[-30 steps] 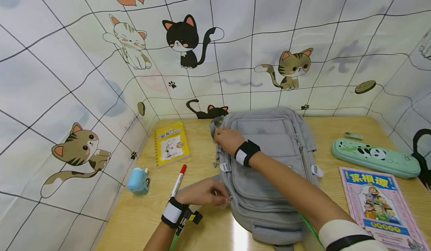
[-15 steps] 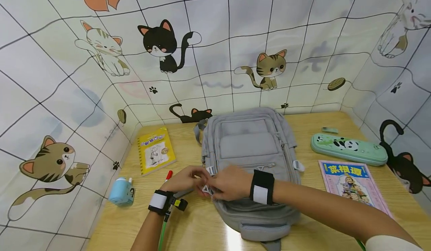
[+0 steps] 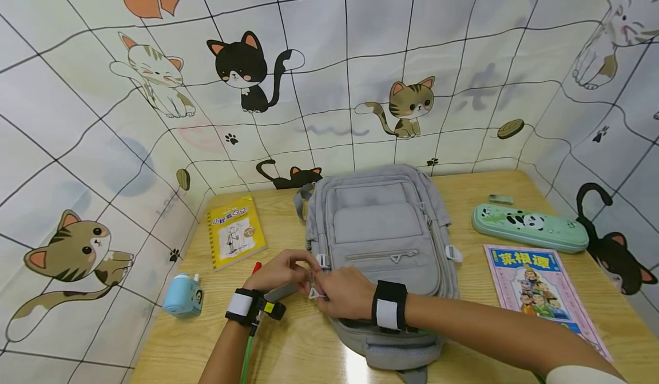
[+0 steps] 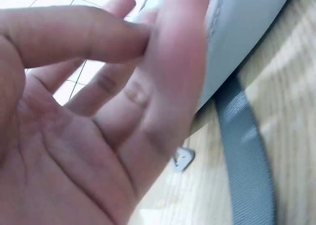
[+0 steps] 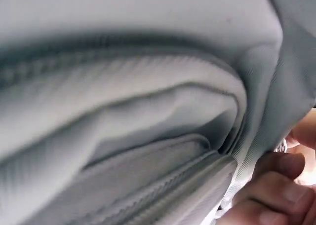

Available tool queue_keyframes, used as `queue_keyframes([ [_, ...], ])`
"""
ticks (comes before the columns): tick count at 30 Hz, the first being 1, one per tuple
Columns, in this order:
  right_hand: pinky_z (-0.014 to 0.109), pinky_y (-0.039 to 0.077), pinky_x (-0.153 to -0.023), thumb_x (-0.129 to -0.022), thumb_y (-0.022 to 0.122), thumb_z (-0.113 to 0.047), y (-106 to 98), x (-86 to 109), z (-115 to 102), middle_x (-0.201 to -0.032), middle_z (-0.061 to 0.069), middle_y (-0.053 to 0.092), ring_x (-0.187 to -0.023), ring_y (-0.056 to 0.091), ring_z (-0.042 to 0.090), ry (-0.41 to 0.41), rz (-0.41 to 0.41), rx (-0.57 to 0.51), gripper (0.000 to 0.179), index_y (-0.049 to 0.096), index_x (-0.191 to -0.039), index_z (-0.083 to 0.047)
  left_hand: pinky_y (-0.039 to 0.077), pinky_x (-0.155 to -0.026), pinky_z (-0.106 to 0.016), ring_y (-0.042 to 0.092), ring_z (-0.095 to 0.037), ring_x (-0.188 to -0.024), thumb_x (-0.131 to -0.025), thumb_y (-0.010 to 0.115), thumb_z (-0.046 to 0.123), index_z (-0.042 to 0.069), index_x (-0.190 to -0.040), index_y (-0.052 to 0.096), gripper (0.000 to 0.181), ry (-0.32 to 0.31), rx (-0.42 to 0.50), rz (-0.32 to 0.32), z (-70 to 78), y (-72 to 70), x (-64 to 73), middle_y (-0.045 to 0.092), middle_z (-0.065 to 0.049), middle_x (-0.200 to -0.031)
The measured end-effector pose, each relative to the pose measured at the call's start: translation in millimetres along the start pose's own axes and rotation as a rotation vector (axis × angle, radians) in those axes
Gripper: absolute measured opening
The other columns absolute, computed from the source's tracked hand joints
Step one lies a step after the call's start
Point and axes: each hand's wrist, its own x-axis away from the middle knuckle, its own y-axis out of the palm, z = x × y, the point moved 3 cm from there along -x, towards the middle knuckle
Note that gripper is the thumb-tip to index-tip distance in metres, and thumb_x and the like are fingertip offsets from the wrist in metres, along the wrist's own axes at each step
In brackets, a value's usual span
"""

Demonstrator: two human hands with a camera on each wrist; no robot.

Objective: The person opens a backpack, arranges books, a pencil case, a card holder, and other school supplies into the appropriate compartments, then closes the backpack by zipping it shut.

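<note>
A grey backpack lies on the table, front pockets up. At its left side my left hand pinches the zipper, thumb and index meeting in the left wrist view. My right hand is right against it, its curled fingers pinching a zipper pull by the bag's side. Both hands partly cover what they grip. A triangular metal pull hangs below the left hand, and a grey strap runs over the table beside the bag.
Left of the bag are a yellow spiral book, a light-blue pencil sharpener and a red-tipped marker, mostly hidden by the left hand. At right lie a green panda pencil case, a small green item and a pink booklet.
My right hand has come down from the strap at the bag's top left to meet the left hand. The left hand has shifted slightly up the bag's side. The head view has turned right.
</note>
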Motion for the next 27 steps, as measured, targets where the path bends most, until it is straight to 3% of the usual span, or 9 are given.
queue_keyframes([
  [3, 0.019, 0.035, -0.050, -0.093, 0.073, -0.020, -4.9, 1.3, 1.3, -0.064, -0.014, 0.050, -0.052, 0.043, 0.000, 0.022, -0.072, -0.107, 0.016, 0.059, -0.086, -0.022, 0.057, -0.069, -0.031, 0.065, -0.016, -0.072, -0.095, 0.062, -0.008, 0.000, -0.121, 0.075, 0.030, 0.057, -0.138, -0.013, 0.9, 2.9, -2.7, 0.061, -0.013, -0.121],
  [6, 0.018, 0.038, -0.053, -0.093, 0.074, -0.021, -9.7, 3.0, 0.6, -0.070, -0.016, 0.053, -0.057, 0.047, -0.001, 0.029, -0.143, -0.176, 0.015, 0.061, -0.085, -0.024, 0.053, -0.075, -0.026, 0.058, -0.011, -0.080, -0.094, 0.074, 0.001, 0.007, -0.118, 0.079, 0.026, 0.072, -0.259, -0.038, 1.9, 8.9, -5.4, 0.052, -0.011, -0.125],
  [12, 0.015, 0.038, -0.052, -0.091, 0.079, -0.019, -20.0, 11.8, -7.7, -0.067, -0.016, 0.057, -0.056, 0.047, -0.004, -0.035, -0.219, -0.155, 0.020, 0.063, -0.080, -0.025, 0.052, -0.077, -0.022, 0.054, -0.009, -0.090, -0.094, 0.080, 0.008, 0.017, -0.104, 0.085, 0.015, 0.052, -0.411, -0.023, 0.8, 18.0, -12.4, 0.051, -0.006, -0.119],
  [19, 0.012, 0.035, -0.050, -0.087, 0.079, -0.013, -28.5, 27.8, -20.3, -0.061, -0.016, 0.054, -0.052, 0.042, -0.005, -0.105, -0.306, -0.197, 0.023, 0.064, -0.073, -0.023, 0.049, -0.081, -0.023, 0.051, -0.013, -0.103, -0.092, 0.084, 0.018, 0.017, -0.095, 0.085, 0.004, 0.033, -0.414, 0.045, -6.0, 15.1, -13.7, 0.054, -0.003, -0.112],
  [27, 0.009, 0.033, -0.050, -0.081, 0.080, -0.010, -32.4, 50.7, -27.1, -0.059, -0.021, 0.047, -0.051, 0.036, -0.010, -0.166, -0.375, -0.170, 0.026, 0.063, -0.067, -0.025, 0.049, -0.082, -0.024, 0.051, -0.014, -0.098, -0.090, 0.085, 0.020, 0.017, -0.094, 0.084, 0.005, 0.029, -0.405, 0.059, -3.9, 12.3, -12.6, 0.052, -0.005, -0.109],
])
